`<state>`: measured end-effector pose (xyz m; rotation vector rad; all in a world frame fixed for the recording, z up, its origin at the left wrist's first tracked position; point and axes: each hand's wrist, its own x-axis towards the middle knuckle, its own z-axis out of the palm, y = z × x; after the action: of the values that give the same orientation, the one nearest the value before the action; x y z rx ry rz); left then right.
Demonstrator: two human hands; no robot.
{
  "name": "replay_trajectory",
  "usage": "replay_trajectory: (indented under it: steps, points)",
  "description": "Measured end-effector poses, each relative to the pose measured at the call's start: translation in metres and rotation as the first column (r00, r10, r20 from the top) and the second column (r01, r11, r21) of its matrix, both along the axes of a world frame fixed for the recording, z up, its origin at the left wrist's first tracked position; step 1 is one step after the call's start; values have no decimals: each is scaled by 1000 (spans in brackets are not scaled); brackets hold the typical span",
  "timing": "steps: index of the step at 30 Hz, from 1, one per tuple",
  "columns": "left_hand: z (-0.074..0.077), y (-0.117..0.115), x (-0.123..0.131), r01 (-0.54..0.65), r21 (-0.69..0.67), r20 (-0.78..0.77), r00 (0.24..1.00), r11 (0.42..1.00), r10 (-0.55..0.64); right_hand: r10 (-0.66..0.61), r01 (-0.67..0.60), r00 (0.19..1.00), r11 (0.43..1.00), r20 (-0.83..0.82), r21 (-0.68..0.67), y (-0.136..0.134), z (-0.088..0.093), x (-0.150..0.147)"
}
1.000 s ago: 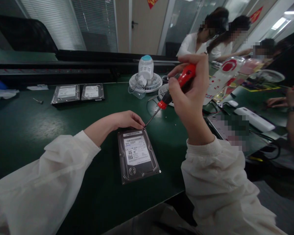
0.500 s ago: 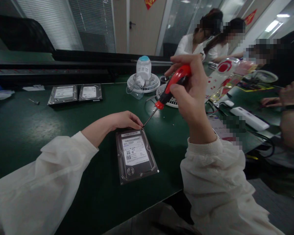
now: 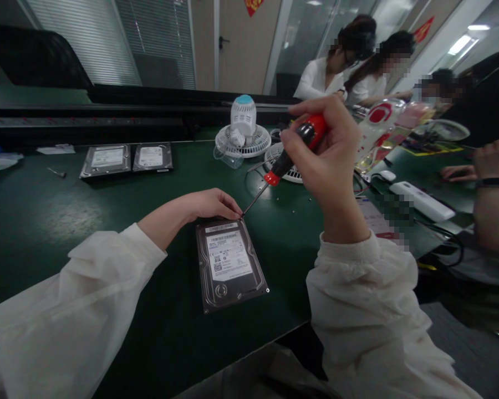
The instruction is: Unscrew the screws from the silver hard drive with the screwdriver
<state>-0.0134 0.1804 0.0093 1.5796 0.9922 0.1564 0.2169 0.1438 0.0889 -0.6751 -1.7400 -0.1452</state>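
Observation:
A hard drive (image 3: 232, 266) with a white label lies flat on the green table (image 3: 162, 343). My right hand (image 3: 326, 149) is closed around the handle of a red and black screwdriver (image 3: 279, 168), which slants down to the left. Its tip meets the drive's far right corner. At the drive's far edge, beside the tip, my left hand (image 3: 216, 205) rests with its fingers pressed together. Whatever lies between those fingertips is too small to make out.
Two more hard drives (image 3: 107, 159) (image 3: 153, 157) lie at the back left. A white fan (image 3: 244, 130) stands at the back, with several tiny screws nearer. To the right are a white power strip (image 3: 422, 201) and another person's hand (image 3: 497, 158).
The fingers of my right hand have shifted around the screwdriver handle, the thumb now further left and higher. My left hand and the hard drive have hardly moved.

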Motion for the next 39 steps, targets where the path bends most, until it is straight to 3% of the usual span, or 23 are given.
replay_trajectory:
  steps: [4,10,15,21,25,30,33,39]
  points:
    - [1,-1,1,0,-3,6,1000,1000,0,118,-118,993,993,-24,8,-3,2,-1]
    - [2,-3,2,-9,2,12,1000,1000,9,-68,68,998,995,-5,-75,-17,9,-5]
    - [1,-2,1,1,3,11,1000,1000,-1,3,-4,1000,991,-7,-136,-20,9,-5]
    - [-1,2,-1,14,13,-2,1000,1000,-14,-19,19,1000,999,-2,-42,-19,11,-4]
    - [-1,1,0,8,23,0,1000,1000,-8,32,-32,999,999,8,-38,-20,12,-3]
    - [1,-2,1,6,24,7,1000,1000,-6,-143,148,987,987,73,-58,-22,13,-3]
    - [2,-2,1,14,27,-3,1000,1000,-14,-168,174,983,981,68,-85,-25,16,0]
    - [8,-5,2,40,74,-55,998,996,-36,-302,303,953,943,-34,138,-47,13,11]
